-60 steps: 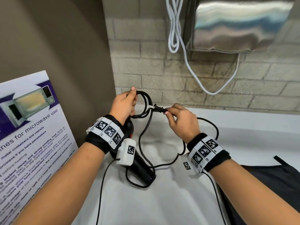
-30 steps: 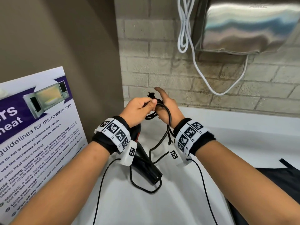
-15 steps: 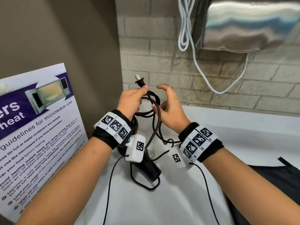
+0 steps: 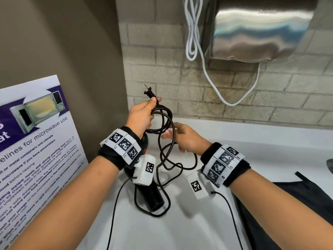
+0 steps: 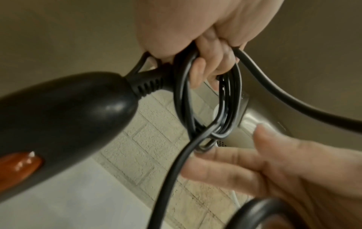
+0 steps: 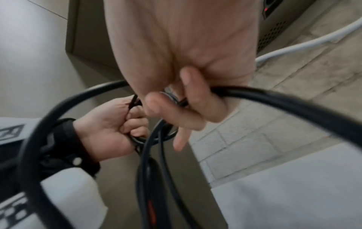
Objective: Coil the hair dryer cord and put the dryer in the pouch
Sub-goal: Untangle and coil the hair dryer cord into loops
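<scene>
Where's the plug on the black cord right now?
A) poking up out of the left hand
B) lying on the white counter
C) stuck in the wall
A: the plug pokes up above the left hand, which grips the coiled cord.

poster [image 4: 36, 141] left, dryer [image 4: 151, 197] centre, pouch [image 4: 292, 199] right

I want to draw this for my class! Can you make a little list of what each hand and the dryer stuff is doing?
left hand: grips the coiled cord, plug poking up
right hand: fingers reach to the loose cord; grip unclear
hair dryer: black, below the left wrist, not in any pouch
dark fabric: right edge, maybe the pouch
</scene>
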Available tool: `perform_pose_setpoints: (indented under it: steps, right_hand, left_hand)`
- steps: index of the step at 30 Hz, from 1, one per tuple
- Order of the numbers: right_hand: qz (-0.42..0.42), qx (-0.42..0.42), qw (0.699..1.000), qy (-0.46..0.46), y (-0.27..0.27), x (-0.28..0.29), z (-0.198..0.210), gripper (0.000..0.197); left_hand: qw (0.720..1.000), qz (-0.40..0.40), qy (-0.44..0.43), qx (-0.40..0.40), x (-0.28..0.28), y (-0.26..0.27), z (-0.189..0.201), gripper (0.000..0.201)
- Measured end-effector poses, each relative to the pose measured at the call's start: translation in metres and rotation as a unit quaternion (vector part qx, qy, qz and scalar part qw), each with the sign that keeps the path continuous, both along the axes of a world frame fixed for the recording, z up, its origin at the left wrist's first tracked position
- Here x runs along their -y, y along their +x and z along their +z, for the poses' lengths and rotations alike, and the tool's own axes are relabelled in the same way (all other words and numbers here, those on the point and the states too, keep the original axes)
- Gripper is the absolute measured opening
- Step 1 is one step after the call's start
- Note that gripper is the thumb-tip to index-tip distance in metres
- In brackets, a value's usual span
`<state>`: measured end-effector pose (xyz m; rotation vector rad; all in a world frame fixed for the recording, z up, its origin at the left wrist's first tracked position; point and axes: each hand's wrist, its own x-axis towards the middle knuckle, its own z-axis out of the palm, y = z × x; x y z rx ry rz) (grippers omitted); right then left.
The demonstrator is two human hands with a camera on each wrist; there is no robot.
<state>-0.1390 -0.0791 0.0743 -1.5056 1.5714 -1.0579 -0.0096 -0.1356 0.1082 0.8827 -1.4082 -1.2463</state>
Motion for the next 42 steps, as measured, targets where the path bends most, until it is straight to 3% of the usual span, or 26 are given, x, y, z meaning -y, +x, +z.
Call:
perform_pose_setpoints:
  steps: [5, 8, 14, 17, 19, 21, 23, 24, 25, 26, 28, 29, 32, 33, 35, 36, 37, 38, 40, 42]
  right_hand:
    - [-0.061, 0.015, 0.997, -0.053, 0.006, 0.006, 0.012, 0.034]
    - [0.006, 0.041, 0.998, -0.046, 0.002, 0.01, 0.029, 0.04]
    - [0.084, 0.076, 0.991, -0.077, 0.005, 0.009, 0.042, 0.02]
    - [0.019, 0.145, 0.986, -0.082, -0.006, 0.017, 0.038, 0.019]
    - [-0.057, 0.249, 0.962, -0.095, -0.021, 0.02, 0.038, 0.02]
    - [-0.134, 0.286, 0.943, -0.107, -0.045, 0.021, 0.036, 0.022]
    - [-0.206, 0.26, 0.939, -0.094, -0.077, 0.021, 0.026, 0.022]
    - [-0.237, 0.198, 0.948, -0.08, -0.094, 0.02, 0.018, 0.018]
    - [-0.271, 0.081, 0.958, -0.047, -0.111, 0.02, 0.005, 0.009]
    - [-0.286, -0.029, 0.958, 0.017, -0.126, 0.019, -0.006, 0.014]
    - [-0.291, -0.237, 0.919, 0.12, -0.143, 0.013, -0.023, 0.03]
    - [-0.297, -0.258, 0.907, 0.148, -0.149, 0.011, -0.032, 0.028]
    - [-0.322, -0.119, 0.92, 0.189, -0.137, 0.007, -0.053, 0.024]
    - [-0.288, -0.147, 0.916, 0.236, -0.127, 0.007, -0.054, 0.028]
    - [-0.213, -0.285, 0.893, 0.277, -0.106, 0.008, -0.055, 0.033]
    - [-0.206, -0.341, 0.884, 0.243, -0.096, 0.011, -0.053, 0.034]
    - [-0.194, -0.347, 0.902, 0.168, -0.084, 0.014, -0.051, 0.033]
    - [-0.161, -0.307, 0.934, 0.082, -0.071, 0.02, -0.048, 0.032]
    - [-0.005, -0.175, 0.982, -0.078, -0.041, 0.024, -0.033, 0.039]
    - [0.137, -0.094, 0.976, -0.138, -0.017, 0.025, -0.024, 0.045]
  left_hand:
    - [0.999, -0.035, -0.012, 0.024, 0.001, 0.002, -0.001, 0.031]
    - [0.996, -0.049, -0.043, 0.058, -0.006, 0.004, 0.002, 0.033]
    - [0.99, -0.066, -0.103, 0.071, -0.012, 0.006, 0.002, 0.032]
    - [0.987, -0.074, -0.111, 0.084, -0.006, 0.012, -0.004, 0.027]
    - [0.986, -0.077, -0.119, 0.084, 0.0, 0.019, -0.009, 0.024]
    - [0.987, -0.085, -0.117, 0.074, 0.004, 0.027, -0.014, 0.023]
    - [0.988, -0.088, -0.111, 0.062, 0.005, 0.034, -0.016, 0.017]
    - [0.989, -0.084, -0.109, 0.056, 0.005, 0.037, -0.016, 0.022]
    - [0.99, -0.079, -0.106, 0.051, 0.006, 0.039, -0.016, 0.025]
    - [0.99, -0.077, -0.108, 0.048, 0.005, 0.04, -0.015, 0.026]
    - [0.989, -0.073, -0.114, 0.052, 0.004, 0.042, -0.015, 0.026]
    - [0.99, -0.072, -0.113, 0.053, 0.003, 0.042, -0.014, 0.027]
    - [0.994, -0.06, -0.091, 0.028, 0.002, 0.038, -0.015, 0.032]
    - [0.995, -0.056, -0.076, 0.015, 0.003, 0.037, -0.014, 0.033]
    - [0.997, -0.054, -0.06, -0.002, 0.003, 0.036, -0.013, 0.034]
    - [0.997, -0.055, -0.059, -0.004, 0.003, 0.035, -0.013, 0.034]
    - [0.997, -0.055, -0.059, -0.005, 0.002, 0.035, -0.012, 0.035]
    - [0.997, -0.053, -0.059, -0.006, 0.002, 0.034, -0.012, 0.035]
    - [0.997, -0.049, -0.057, -0.008, 0.001, 0.032, -0.012, 0.035]
    - [0.997, -0.051, -0.056, -0.016, 0.002, 0.029, -0.011, 0.036]
